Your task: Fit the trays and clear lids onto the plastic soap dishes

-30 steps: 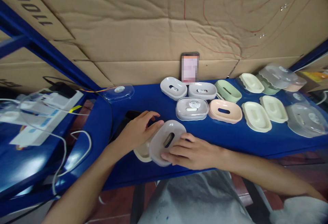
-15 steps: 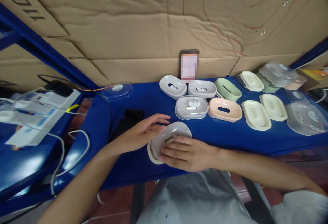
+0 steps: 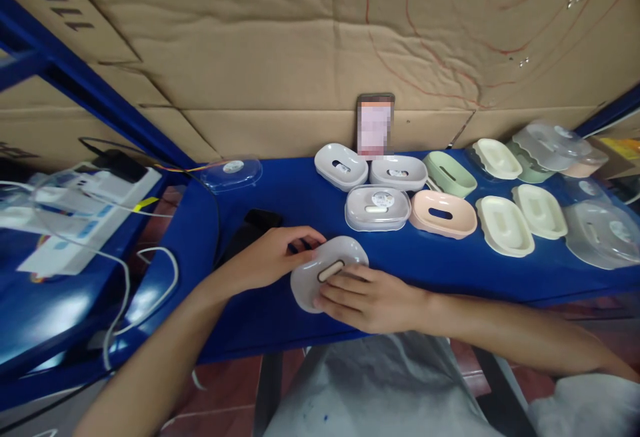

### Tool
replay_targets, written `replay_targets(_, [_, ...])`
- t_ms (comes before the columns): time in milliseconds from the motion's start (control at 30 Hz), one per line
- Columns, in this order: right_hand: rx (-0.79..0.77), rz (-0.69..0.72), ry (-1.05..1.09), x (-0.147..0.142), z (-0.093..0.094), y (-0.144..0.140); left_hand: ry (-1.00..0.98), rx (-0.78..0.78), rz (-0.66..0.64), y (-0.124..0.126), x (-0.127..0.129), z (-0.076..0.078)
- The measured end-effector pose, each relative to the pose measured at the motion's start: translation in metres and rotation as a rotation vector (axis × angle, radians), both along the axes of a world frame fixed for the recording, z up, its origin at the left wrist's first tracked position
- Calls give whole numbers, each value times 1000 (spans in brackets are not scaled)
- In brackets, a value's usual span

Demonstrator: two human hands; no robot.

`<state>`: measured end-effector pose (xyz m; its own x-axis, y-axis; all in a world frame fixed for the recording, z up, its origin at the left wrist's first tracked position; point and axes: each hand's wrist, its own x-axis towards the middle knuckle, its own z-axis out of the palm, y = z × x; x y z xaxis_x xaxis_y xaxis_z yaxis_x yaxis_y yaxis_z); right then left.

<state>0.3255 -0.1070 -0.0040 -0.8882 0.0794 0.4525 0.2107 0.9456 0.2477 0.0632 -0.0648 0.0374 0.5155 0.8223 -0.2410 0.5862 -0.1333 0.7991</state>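
Observation:
A grey oval soap dish [image 3: 311, 270] lies on the blue shelf in front of me, and something cream shows through its slot. My left hand [image 3: 293, 250] is at its far left edge, thumb on the rim and fingers bent round the side. My right hand [image 3: 360, 297] holds the right, near side, its fingers resting over the rim and inner face. Beyond it stand a grey soap dish under a clear cover [image 3: 378, 209] and a peach soap dish [image 3: 444, 222].
More grey dishes [image 3: 342, 165], a green one [image 3: 451, 174] and cream trays [image 3: 505, 225] stand behind and right. Clear lids [image 3: 607, 233] lie at far right, another clear lid [image 3: 233, 173] at back left. A phone [image 3: 375, 127] leans on cardboard. A power strip [image 3: 90, 223] with cables is left.
The grey dish now sits square over the cream piece, whose rim no longer sticks out at the near left. My left fingers have curled in at the edge.

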Motion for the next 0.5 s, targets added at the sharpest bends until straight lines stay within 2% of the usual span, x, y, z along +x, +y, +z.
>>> replay_targets(133, [-86,-45,-13,2,-2,0,16,112,115,11,-8,-6])
replay_targets(267, [-136,-81,-63,3,-5,0,291,578,436,32,-30,-17])
replay_targets(333, [-144,-87,-74,3,-6,1,467,713,570,43,-43,-24])
replay_targets(400, [-169,-100,-75,3,-8,3,601,664,636,52,-54,-32])
replay_targets(500, [-238,-140,-57,4,-10,6,673,579,634,58,-60,-37])
